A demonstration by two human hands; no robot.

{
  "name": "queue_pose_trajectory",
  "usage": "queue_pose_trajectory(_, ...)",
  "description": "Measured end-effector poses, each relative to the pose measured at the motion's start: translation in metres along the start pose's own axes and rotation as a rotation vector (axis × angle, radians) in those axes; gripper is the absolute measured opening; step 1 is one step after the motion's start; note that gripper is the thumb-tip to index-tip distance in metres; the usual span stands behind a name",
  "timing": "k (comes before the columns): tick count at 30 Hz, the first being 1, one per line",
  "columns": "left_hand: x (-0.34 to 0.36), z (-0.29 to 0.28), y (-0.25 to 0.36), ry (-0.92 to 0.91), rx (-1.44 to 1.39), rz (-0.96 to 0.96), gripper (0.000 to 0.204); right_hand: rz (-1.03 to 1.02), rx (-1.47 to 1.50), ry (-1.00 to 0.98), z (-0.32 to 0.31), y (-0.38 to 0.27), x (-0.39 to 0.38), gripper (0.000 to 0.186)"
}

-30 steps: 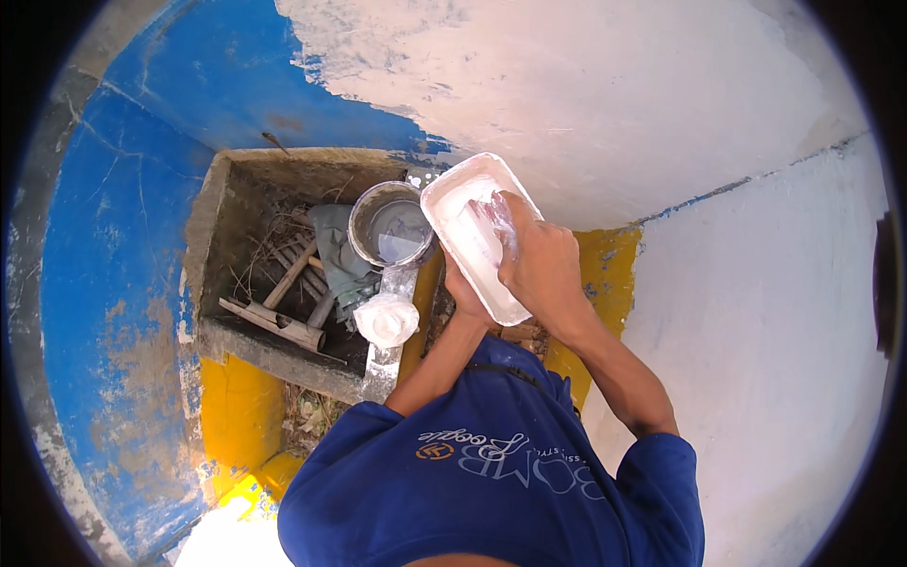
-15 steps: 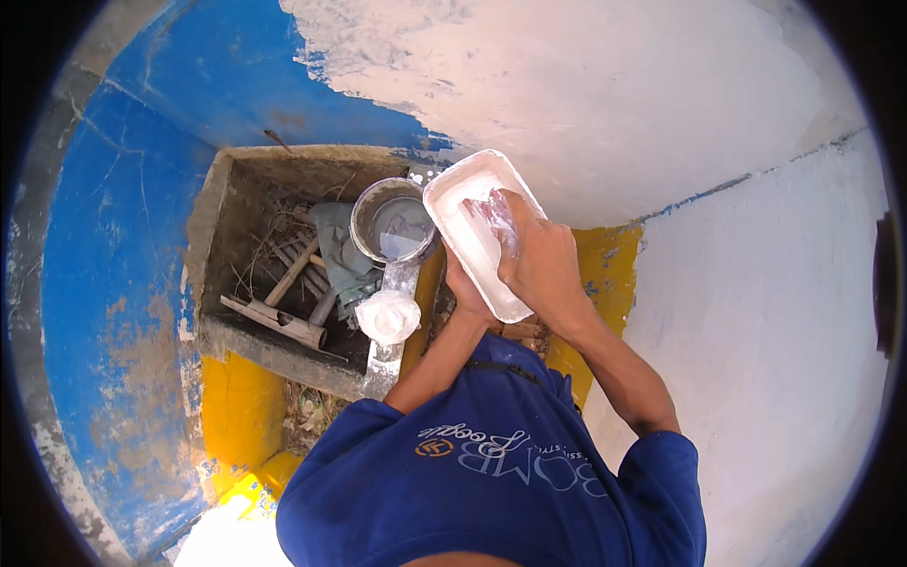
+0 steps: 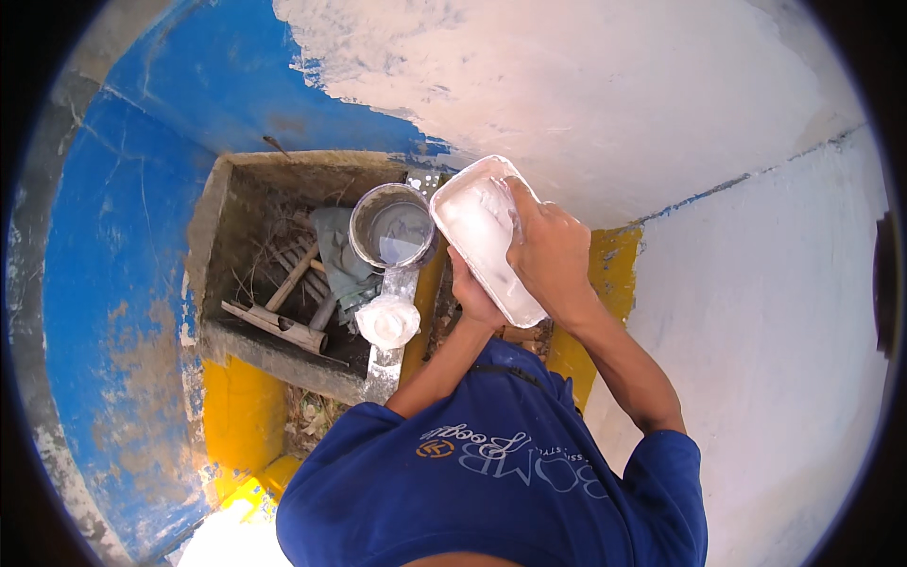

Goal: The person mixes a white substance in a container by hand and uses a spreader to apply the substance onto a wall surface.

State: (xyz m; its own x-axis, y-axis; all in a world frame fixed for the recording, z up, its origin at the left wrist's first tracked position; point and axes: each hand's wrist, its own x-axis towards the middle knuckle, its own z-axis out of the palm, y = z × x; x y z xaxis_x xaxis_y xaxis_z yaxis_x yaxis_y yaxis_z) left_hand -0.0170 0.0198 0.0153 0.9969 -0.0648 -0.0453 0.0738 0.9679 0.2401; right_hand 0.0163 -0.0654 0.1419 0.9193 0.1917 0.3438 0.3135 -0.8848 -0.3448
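A white oblong tray (image 3: 522, 304) holding smooth white paste (image 3: 475, 215) is tilted in front of me. Its near left side rests in my left hand (image 3: 475, 291), whose fingers curl beneath it and are partly hidden. Over the tray's right edge, my right hand (image 3: 553, 250) is closed on a flat scraper (image 3: 515, 227) smeared with paste; most of the scraper is hidden by the hand, with one finger stretched along it. Just left of the tray stands a round bucket (image 3: 362, 215) with greyish liquid inside.
A white crumpled lump (image 3: 388, 322) sits on the narrow ledge (image 3: 382, 370) below the bucket. The concrete box (image 3: 274, 357) at left contains bamboo pieces (image 3: 276, 324), twigs and a grey-green cloth (image 3: 342, 257). A partly white-coated blue wall (image 3: 368, 57) rises ahead; a whitish wall (image 3: 756, 331) stands right.
My right hand has shifted right and slightly down with the scraper, toward the tray's right edge. The paste is now gathered in a thicker mound. The tray has moved slightly right.
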Motion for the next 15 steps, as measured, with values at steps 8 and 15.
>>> queue_pose_trajectory(8,0.002,-0.01,-0.003,0.027,-0.172,-0.115,0.071,-0.264,0.097,-0.135,0.008,-0.003,-0.002,0.051)
queue_pose_trajectory(15,0.002,-0.011,0.008,-0.164,-0.126,0.015,0.067,-0.16,0.225,-0.226,-0.02,0.001,-0.011,0.052)
